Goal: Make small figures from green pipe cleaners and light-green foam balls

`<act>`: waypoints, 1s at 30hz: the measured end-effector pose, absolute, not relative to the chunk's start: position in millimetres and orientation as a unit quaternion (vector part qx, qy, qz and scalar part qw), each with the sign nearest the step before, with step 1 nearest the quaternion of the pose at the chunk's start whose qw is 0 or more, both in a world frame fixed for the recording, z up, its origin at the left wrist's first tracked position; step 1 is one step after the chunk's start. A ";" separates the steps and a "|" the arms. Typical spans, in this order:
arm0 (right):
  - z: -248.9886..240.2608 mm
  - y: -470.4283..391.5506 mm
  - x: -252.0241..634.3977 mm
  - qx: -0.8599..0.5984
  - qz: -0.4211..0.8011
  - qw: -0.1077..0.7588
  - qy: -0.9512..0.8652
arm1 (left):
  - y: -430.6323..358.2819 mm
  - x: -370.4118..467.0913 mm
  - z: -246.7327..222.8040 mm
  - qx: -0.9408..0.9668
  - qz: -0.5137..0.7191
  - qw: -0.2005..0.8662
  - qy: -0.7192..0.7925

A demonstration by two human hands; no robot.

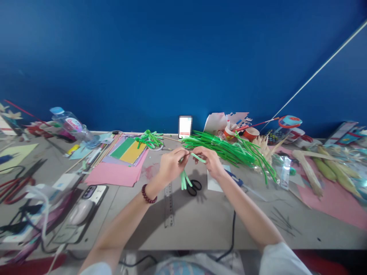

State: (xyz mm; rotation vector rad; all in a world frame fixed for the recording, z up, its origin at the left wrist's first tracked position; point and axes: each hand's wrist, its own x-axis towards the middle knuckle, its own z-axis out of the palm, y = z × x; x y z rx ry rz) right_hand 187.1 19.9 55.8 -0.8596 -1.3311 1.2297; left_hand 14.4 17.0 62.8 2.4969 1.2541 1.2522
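The left hand (pixel 173 162) is closed in a pinch, and a few pale green strips (pixel 183 182) hang down under its fingers. The right hand (pixel 209 158) is just beside it, finger and thumb pinched on one short green piece (pixel 198 157). Both hands are up above the grey table (pixel 143 229), near its middle.

A soft, steady pinch should suit these thin bits, as a hard squeeze could bend them. Keeping the tips close together should help too.

Below lie black scissors (pixel 194 187) and a clear ruler (pixel 169 206). Bright green stems (pixel 229 149) lie behind the right hand. Pink paper (pixel 114 173) sits to the left. A big blue wall (pixel 183 57) stands behind.
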 end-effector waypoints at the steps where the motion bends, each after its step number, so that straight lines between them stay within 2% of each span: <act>1: 56.7 21.2 188.4 -0.372 0.537 0.529 -0.542 | 16.2 14.7 60.2 0.821 0.392 -0.003 0.416; 5: 56.7 25.0 191.9 -0.401 0.564 0.485 -0.535 | 14.6 15.8 55.2 0.842 0.322 -0.096 0.421; 10: 49.0 27.9 192.0 -0.406 0.582 0.464 -0.530 | 16.0 15.7 56.6 0.840 0.331 -0.102 0.418; 16: 48.8 26.7 188.8 -0.438 0.454 0.494 -0.598 | 18.1 14.1 55.8 0.833 0.374 -0.065 0.402; 19: 52.2 24.9 188.9 -0.424 0.351 0.501 -0.668 | 19.1 13.4 58.8 0.829 0.404 -0.019 0.387; 23: 54.3 22.7 192.4 -0.375 0.223 0.503 -0.746 | 20.5 11.3 66.7 0.826 0.412 0.092 0.374; 30: 57.2 20.9 195.3 -0.338 0.147 0.500 -0.784 | 24.3 6.5 77.8 0.799 0.390 0.288 0.355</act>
